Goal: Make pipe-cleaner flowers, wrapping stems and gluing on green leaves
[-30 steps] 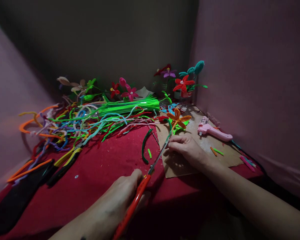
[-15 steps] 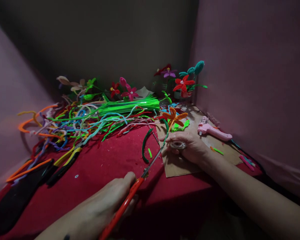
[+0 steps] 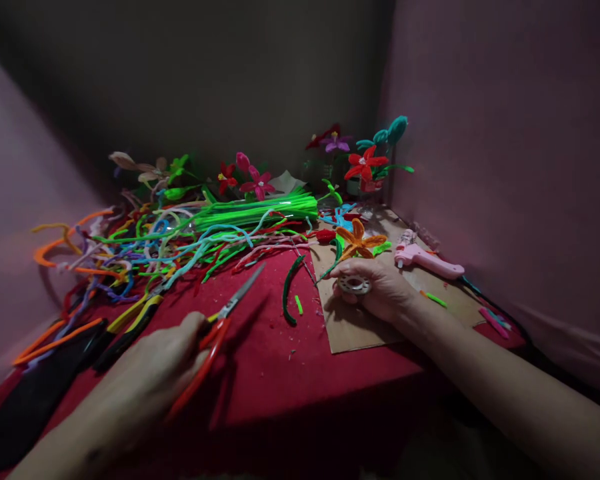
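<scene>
My left hand (image 3: 167, 357) is closed around scissors (image 3: 207, 367) with orange-red handles, their blades pointing up and away over the red cloth. In my right hand (image 3: 387, 290) sits a pale roll of tape (image 3: 354, 285) with a holed core. The same hand's fingers pinch an orange pipe-cleaner flower (image 3: 359, 243) low at its base; how the stem is gripped is partly hidden. A thin dark green strip (image 3: 325, 272) reaches out from the fingertips. Left of them, a curved dark green pipe cleaner (image 3: 287, 293) and a short bright green snippet (image 3: 299, 305) lie on the cloth.
Cardboard (image 3: 360, 337) lies beneath my right hand, with a pink glue gun (image 3: 427, 261) on it. Loose pipe cleaners (image 3: 145, 247) and a green bundle (image 3: 260, 210) spread across the back left, near yellow-black pliers (image 3: 130, 330). Finished red flowers (image 3: 366, 163) stand behind.
The scissors in my left hand have moved left and down, away from the right hand's fingers. The orange flower has shifted slightly right and turned; the green strip beside it looks shorter.
</scene>
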Demonstrator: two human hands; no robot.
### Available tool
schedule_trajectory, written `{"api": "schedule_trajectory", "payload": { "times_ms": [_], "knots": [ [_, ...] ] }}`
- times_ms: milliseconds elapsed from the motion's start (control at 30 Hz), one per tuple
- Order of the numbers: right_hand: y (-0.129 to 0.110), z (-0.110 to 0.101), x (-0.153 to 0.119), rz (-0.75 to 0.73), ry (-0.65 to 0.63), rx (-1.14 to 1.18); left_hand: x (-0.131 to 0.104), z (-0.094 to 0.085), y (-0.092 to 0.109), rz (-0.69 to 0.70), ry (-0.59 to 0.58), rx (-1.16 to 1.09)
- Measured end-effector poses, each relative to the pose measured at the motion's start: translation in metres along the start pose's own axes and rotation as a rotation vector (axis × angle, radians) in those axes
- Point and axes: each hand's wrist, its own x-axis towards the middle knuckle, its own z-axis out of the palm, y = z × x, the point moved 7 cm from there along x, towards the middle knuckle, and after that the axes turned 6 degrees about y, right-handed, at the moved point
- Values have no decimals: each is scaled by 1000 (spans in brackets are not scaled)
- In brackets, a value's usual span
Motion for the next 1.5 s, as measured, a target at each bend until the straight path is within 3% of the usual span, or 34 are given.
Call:
{"api": "schedule_trajectory", "payload": {
  "times_ms": [100,200,300,433,500,600,733,867,967,1100,1167,1233,1333,1400,1500],
  "knots": [
    [1,-1,1,-4,-6,0,20,-6,-15,-24,24,421],
    [2,-1,3,-5,-4,-3,36,-2,-12,-18,-75,489],
    [2,-1,2,-9,2,-23,49,-8,25,70,43,430],
    [1,1,0,-25,-1,-25,62,7,104,312,24,-8],
    [0,2,0,-32,-7,-10,67,17,131,330,52,64],
    [-1,3,0,-26,-15,12,69,34,152,369,22,318],
    [-2,3,2,-11,0,85,70,42,149,354,2,414],
    [-9,5,3,-80,3,76,69,39,138,306,85,262],
    [-20,11,2,-158,4,4,67,37,132,205,84,-47],
    [-32,29,-1,-213,-61,-51,63,46,126,-54,-148,-682],
    [-37,36,-2,-255,-57,-95,61,48,123,-117,-210,-783],
    [-40,40,-4,-288,-4,-153,61,43,122,-28,-153,-606],
    [-37,44,-7,-276,91,-199,58,34,125,203,85,20],
    [-36,46,-9,-269,135,-185,55,34,128,286,198,351],
    [-39,47,-11,-297,177,-158,56,33,126,291,251,485]
  ]
}}
